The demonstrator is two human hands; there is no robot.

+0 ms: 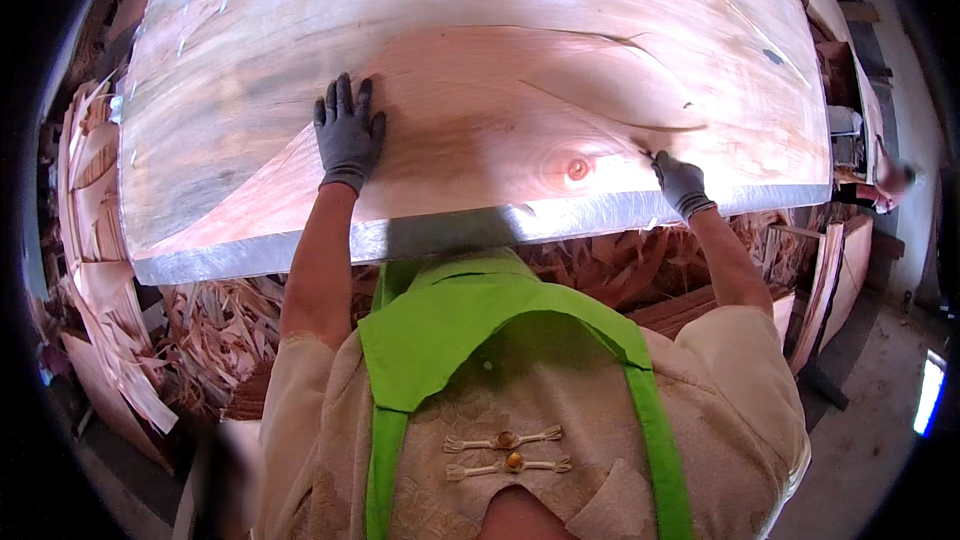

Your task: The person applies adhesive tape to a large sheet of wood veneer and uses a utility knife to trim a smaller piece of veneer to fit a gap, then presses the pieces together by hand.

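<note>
A broad, thin sheet of wood veneer (470,130) covers most of the work table, pinkish over a paler, grey-streaked layer. My left hand (349,135), in a dark grey glove, lies flat on it near the left, fingers stretched. At the right, close to the near edge, my gloved right hand (679,183) is closed, a small dark tip jutting out ahead of it; what it grips is too small to name. Just beyond that tip runs a long curved split or raised sliver (610,118). A round knot (577,169) shows left of the right hand.
The table's near side has a shiny metal edge strip (590,208). Torn veneer scraps (225,325) pile up below it. Veneer strips stand at the left (95,190), and boards (830,280) lean at the right. Part of another person (885,185) shows at the far right.
</note>
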